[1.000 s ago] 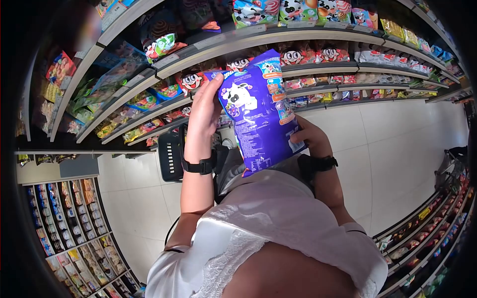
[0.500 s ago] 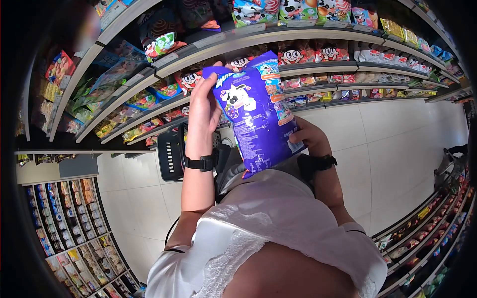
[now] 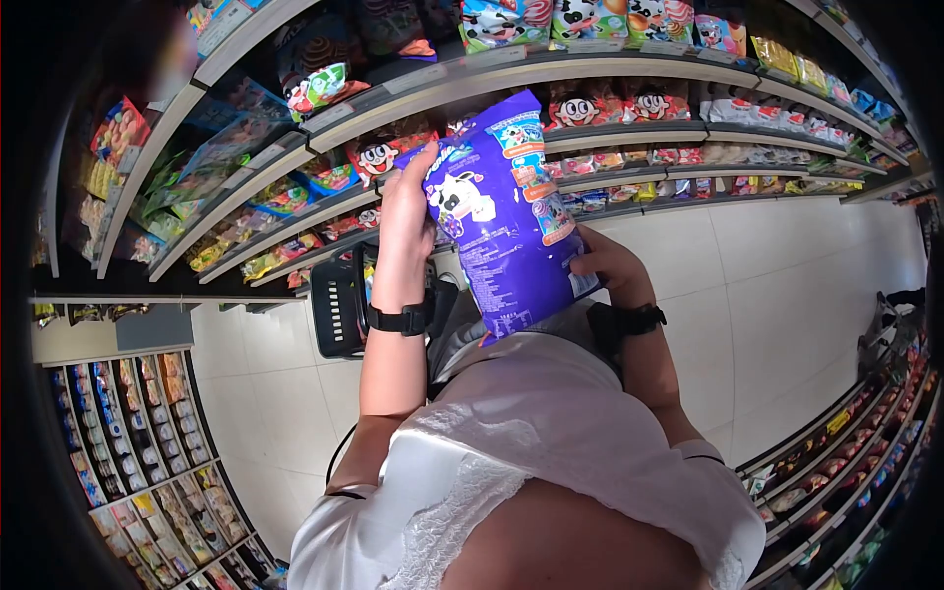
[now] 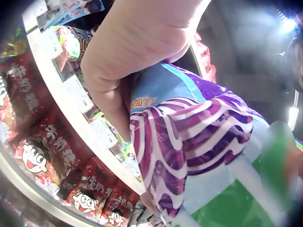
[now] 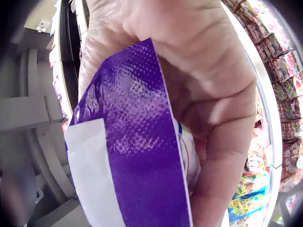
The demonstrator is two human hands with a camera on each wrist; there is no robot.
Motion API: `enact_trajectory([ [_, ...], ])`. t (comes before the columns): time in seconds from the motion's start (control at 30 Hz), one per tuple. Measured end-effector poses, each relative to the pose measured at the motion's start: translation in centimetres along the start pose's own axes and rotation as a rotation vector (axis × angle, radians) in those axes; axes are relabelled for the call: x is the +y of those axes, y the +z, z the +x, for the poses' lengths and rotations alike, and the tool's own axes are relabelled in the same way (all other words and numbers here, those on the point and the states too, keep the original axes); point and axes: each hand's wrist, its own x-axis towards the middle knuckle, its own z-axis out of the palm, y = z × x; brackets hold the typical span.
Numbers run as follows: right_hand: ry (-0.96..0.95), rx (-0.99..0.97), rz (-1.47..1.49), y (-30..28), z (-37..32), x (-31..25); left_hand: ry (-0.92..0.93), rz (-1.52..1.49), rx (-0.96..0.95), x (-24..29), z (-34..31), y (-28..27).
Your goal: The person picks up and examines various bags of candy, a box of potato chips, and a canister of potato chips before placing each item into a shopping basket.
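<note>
A purple candy bag with a cartoon cow, fine print and an orange-and-blue strip is held up in front of the person's body, tilted leftward at its top. My left hand grips its upper left edge, thumb along the printed side. The left wrist view shows the bag's other face, with purple-and-white swirl lollipops, under the curled fingers. At the lower right corner my right hand pinches the bag, thumb on the printed side near a white label. In the right wrist view, the fingers curl behind the purple edge.
Curved store shelves full of candy bags rise in front and to the left. Red bags with a cartoon face line one shelf. A black shopping basket is left of the legs. Stocked racks stand behind left, others behind right.
The bag has tilted slightly further left at the top and shifted a little up. The left thumb lies further over its edge. My right hand keeps its hold at the lower corner.
</note>
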Motion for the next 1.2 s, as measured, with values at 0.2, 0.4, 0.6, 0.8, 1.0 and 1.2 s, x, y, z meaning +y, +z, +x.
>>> enact_trajectory([
  [0.2, 0.087, -0.026, 0.142, -2.1, 1.2, 1.4, 0.118, -0.161, 0.057, -0.4, -0.2, 0.9],
  [0.4, 0.061, -0.002, 0.328, -2.3, 1.5, 2.7, 0.112, -0.136, 0.037, -0.1, -0.3, 0.9],
  [0.6, 0.078, 0.217, 0.386, -2.3, 0.6, 3.3, 0.058, -0.158, 0.059, -0.3, -0.2, 0.4],
  [0.8, -0.046, 0.258, 0.188, -3.5, 0.8, 5.0, 0.040, -0.188, 0.059, -0.5, -0.1, 0.0],
  [1.0, 0.000, 0.149, 0.376, -2.7, 1.1, 4.1, 0.055, -0.225, 0.046, -0.6, -0.3, 0.1],
  [1.2, 0.007, 0.144, 0.390, -3.3, 0.9, 4.7, 0.060, -0.240, 0.043, -0.5, -0.7, 0.3],
])
